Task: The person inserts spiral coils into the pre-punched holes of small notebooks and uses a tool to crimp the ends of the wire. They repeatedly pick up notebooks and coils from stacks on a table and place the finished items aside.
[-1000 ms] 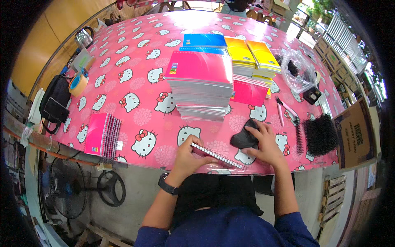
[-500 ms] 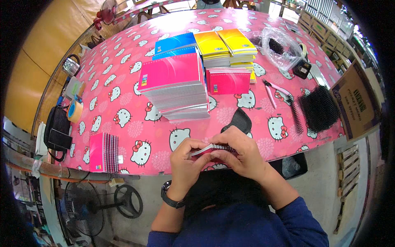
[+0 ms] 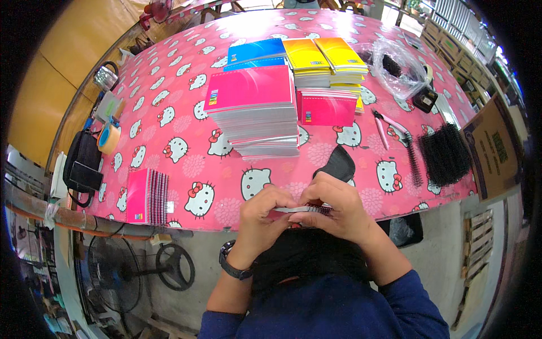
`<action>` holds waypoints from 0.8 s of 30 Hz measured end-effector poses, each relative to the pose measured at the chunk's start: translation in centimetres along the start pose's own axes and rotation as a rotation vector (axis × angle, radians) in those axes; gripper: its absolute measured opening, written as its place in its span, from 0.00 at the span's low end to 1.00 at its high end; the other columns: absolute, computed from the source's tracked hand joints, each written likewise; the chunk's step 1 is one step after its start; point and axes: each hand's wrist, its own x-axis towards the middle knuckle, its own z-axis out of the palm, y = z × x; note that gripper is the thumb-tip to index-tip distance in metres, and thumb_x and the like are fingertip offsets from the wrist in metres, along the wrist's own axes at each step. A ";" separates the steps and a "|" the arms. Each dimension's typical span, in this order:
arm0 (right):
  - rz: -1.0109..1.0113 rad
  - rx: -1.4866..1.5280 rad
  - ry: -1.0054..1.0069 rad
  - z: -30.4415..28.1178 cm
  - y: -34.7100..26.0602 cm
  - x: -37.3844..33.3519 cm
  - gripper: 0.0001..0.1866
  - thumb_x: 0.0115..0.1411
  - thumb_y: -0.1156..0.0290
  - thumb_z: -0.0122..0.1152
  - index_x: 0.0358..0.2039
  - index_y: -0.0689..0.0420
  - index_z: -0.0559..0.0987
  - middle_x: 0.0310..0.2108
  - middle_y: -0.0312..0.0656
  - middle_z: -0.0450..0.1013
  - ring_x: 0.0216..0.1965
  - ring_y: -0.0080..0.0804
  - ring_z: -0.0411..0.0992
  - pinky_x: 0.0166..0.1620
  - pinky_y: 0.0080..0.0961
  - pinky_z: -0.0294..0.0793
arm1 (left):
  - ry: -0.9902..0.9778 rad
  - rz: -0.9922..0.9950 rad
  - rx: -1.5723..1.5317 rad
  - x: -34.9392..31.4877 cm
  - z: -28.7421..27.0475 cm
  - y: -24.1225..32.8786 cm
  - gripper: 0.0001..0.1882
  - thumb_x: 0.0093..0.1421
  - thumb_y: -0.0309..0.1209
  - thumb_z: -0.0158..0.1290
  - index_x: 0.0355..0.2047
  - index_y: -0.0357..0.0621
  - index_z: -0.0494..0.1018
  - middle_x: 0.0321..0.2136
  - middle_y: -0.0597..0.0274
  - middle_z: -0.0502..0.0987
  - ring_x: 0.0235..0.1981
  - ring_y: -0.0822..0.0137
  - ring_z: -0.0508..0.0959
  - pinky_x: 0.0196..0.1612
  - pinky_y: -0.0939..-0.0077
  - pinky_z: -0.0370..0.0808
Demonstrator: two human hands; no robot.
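Both my hands hold a small notebook (image 3: 294, 209) edge-on in front of me, just over the table's near edge. My left hand (image 3: 263, 219) pinches its left end between thumb and fingers. My right hand (image 3: 341, 210) closes round its right end, where black spiral coils show along the edge; my fingers hide most of the cover. Beyond my right hand lies a black pouch-like piece (image 3: 337, 164). Farther off stands a tall stack of pink-covered notebooks (image 3: 248, 87). At the left a row of pink notebooks with dark spirals (image 3: 148, 196) lies on the table.
Behind the tall stack are blue notebooks (image 3: 257, 51), yellow notebooks (image 3: 307, 55) and another pink pile (image 3: 327, 110). At right lie pink-handled pliers (image 3: 381, 133), a bundle of black spirals (image 3: 444, 155), a plastic bag (image 3: 403, 70) and a carton (image 3: 494, 150). Tape (image 3: 108, 139) and a black bag (image 3: 83, 169) sit left.
The notebook in my hands has turned flatter, showing more of its edge and less of its pink cover. The view has shifted slightly, so the table's things appear farther right.
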 end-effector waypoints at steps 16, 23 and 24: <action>-0.121 -0.182 -0.021 5.6 -1.2 2.9 0.16 0.47 0.68 0.66 0.35 0.62 0.76 0.31 0.47 0.73 0.30 0.41 0.72 0.34 0.32 0.71 | 0.203 -0.236 0.058 -2.3 -4.6 0.6 0.12 0.51 0.18 0.57 0.35 0.38 0.69 0.31 0.66 0.73 0.36 0.74 0.73 0.40 0.77 0.72; 0.123 -0.088 0.096 0.3 0.4 1.8 0.13 0.49 0.74 0.63 0.37 0.62 0.77 0.34 0.47 0.74 0.38 0.39 0.71 0.43 0.32 0.69 | 1.094 -0.063 0.312 -1.6 -21.6 4.0 0.09 0.60 0.29 0.41 0.32 0.38 0.69 0.26 0.68 0.70 0.30 0.75 0.69 0.36 0.79 0.65; 0.230 -0.037 -0.057 -0.5 1.1 1.0 0.12 0.49 0.76 0.61 0.36 0.62 0.77 0.34 0.46 0.74 0.39 0.39 0.71 0.44 0.31 0.68 | 0.919 -0.005 0.612 -3.8 -27.7 3.5 0.12 0.58 0.29 0.38 0.27 0.35 0.70 0.24 0.63 0.71 0.28 0.71 0.70 0.33 0.76 0.65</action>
